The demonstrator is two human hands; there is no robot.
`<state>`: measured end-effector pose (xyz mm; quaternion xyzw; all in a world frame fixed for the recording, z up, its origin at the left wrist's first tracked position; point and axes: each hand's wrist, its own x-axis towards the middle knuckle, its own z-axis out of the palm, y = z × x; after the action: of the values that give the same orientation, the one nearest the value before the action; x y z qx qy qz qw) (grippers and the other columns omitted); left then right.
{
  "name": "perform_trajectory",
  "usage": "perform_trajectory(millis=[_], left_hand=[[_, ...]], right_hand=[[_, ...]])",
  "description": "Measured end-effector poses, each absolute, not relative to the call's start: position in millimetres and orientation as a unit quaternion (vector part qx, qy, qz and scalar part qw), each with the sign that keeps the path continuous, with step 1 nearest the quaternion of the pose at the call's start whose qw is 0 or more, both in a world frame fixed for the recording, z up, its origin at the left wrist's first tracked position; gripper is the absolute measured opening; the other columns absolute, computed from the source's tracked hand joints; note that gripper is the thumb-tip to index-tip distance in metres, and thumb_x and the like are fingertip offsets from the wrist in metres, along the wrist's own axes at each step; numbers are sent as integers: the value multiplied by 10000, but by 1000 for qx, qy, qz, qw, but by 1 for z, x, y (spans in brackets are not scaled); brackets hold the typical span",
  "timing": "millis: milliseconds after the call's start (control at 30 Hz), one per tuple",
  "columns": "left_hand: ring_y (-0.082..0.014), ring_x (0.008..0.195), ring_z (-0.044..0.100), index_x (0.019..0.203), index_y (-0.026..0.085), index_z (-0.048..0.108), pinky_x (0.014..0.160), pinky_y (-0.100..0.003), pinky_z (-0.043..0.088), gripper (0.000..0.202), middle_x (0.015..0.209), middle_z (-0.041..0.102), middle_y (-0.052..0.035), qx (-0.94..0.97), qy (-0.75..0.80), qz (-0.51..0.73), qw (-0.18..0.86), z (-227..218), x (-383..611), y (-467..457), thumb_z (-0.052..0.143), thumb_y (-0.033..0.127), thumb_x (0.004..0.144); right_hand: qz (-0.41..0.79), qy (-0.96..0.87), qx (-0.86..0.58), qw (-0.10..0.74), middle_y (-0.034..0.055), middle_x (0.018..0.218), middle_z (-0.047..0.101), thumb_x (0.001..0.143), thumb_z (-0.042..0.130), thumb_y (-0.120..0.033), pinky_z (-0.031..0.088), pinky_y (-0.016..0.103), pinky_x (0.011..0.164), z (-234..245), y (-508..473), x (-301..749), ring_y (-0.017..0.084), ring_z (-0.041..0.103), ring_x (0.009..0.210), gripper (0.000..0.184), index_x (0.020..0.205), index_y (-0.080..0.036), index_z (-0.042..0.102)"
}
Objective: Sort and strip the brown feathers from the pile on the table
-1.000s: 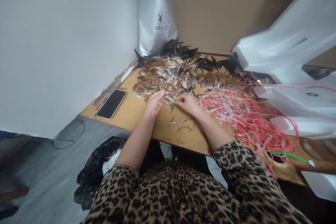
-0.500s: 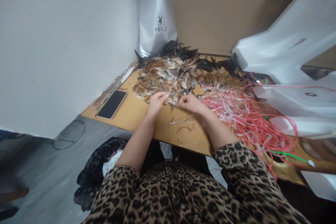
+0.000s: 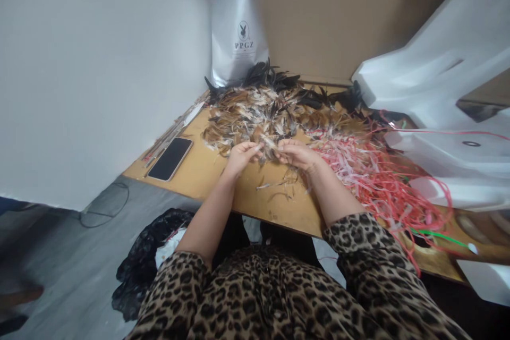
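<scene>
My left hand (image 3: 242, 156) is closed in a pinch at the near edge of a pile of brown, white and black feathers (image 3: 243, 114). A pale feather (image 3: 269, 143) lies between my two hands, its quill end at my left fingertips. Facing it, my right hand (image 3: 298, 154) has thumb and fingers pressed together on the feather's other side. Exactly where each fingertip grips is too small to make out. Below my hands, some loose feather bits (image 3: 285, 183) are scattered on the wooden tabletop (image 3: 199, 170).
A tangle of pink and red plastic ribbon (image 3: 370, 175) lies right of the feathers. A phone (image 3: 170, 159) rests at the left edge. A silver-white bag (image 3: 239, 32) stands at the back, white moulded shapes (image 3: 430, 64) at the right. On the floor is a black plastic bag (image 3: 147, 255).
My right hand has gone from a curled pinch to longer, extended fingers meeting the feather. A pale feather now shows between my hands. My left hand has shifted slightly right.
</scene>
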<state>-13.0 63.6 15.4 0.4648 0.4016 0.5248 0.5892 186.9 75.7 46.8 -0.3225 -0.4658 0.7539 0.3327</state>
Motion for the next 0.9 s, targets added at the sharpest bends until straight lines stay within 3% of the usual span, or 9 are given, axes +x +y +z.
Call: perform_trajectory(millis=[367,600,900], left_hand=[[-72,722,617,757,114,624,612,-166,459,215,1067,642,-88,378,307,578,655,25,-13,59,721,260,633],[-61,678,600,771,109,644,652,-172,468,160,777,660,-44,360,304,554,686,20,-12,60,698,219,668],[-75,657,601,748,116,631,630,-184,459,212,721,660,-33,376,328,572,651,19,-11,61,727,258,622]], right_hand=[[763,-501,-298,280,20,584,610,646,667,-218,386,180,467,46,70,182,61,491,462,153,660,-137,537],[770,-501,-288,269,6,592,608,657,666,-249,365,175,444,49,66,178,63,497,456,180,686,-148,519],[785,-483,-262,286,-2,576,590,659,653,-249,307,167,398,54,65,177,45,433,403,203,647,-147,478]])
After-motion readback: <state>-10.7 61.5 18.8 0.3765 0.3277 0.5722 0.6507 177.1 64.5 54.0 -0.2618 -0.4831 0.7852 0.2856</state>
